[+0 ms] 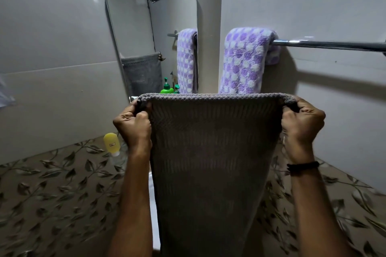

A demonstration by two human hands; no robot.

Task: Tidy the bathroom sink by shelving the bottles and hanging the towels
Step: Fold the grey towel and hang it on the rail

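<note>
both hands are up in front of the wall, stretching a grey towel flat between them. the left hand pinches the top left corner, the right hand pinches the top right corner, and the cloth hangs straight down between the forearms. a black band circles the right wrist. behind the towel's top edge, a purple and white dotted towel is draped over the left end of a chrome rail on the right wall. a rounded mirror leans on the back wall, a green pump bottle showing at its foot. a yellow bottle stands cap-down near the left wrist, on the leaf-patterned tiles.
</note>
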